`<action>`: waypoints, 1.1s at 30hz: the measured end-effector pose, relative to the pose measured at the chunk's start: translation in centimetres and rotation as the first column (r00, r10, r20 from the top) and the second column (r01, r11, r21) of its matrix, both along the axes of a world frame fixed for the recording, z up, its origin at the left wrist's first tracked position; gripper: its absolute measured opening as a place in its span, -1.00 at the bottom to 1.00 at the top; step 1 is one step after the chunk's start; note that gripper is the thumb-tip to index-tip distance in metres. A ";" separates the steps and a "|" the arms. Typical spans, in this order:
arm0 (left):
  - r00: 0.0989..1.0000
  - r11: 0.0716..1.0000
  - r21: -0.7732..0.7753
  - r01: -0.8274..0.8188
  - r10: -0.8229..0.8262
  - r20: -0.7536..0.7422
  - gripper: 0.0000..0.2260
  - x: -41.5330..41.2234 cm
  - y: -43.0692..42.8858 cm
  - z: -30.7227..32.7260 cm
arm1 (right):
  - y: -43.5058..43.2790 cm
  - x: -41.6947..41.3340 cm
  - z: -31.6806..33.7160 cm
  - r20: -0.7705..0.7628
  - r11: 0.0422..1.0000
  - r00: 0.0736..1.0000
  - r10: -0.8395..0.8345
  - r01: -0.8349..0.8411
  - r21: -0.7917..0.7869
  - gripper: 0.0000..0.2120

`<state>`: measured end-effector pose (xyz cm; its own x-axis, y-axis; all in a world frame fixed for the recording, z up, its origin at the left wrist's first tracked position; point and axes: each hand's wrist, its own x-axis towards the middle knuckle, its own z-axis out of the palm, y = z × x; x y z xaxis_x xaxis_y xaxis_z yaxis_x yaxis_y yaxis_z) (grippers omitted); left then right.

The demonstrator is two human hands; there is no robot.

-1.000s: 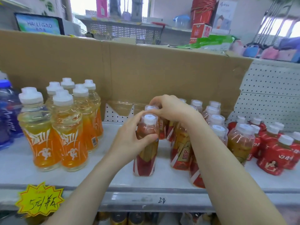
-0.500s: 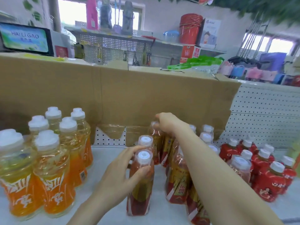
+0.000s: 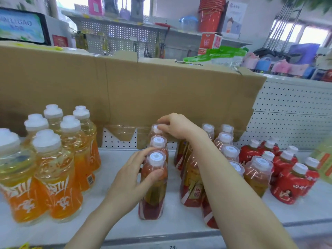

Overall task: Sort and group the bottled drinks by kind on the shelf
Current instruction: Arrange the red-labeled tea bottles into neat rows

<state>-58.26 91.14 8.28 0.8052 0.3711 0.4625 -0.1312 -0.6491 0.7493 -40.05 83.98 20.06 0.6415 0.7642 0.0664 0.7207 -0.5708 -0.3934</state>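
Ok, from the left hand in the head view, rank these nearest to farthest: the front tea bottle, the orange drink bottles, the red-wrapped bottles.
1. Front tea bottle: in the left hand grip, centre of the shelf.
2. Orange drink bottles: to its left, across a bare gap.
3. Red-wrapped bottles: far right, past the right forearm and the other tea bottles.

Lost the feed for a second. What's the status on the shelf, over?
Left hand gripping front reddish-brown tea bottle. Right hand on rearmost bottle's white cap. Three in file. Orange drinks left, red bottles right, nothing blocking.
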 end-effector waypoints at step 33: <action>0.930 0.925 0.108 -0.364 0.354 0.103 -0.36 -0.7 -4.2 -0.1 | -13.4 -8.6 -4.3 0.214 0.958 0.977 -0.005 -0.057 0.282 -0.66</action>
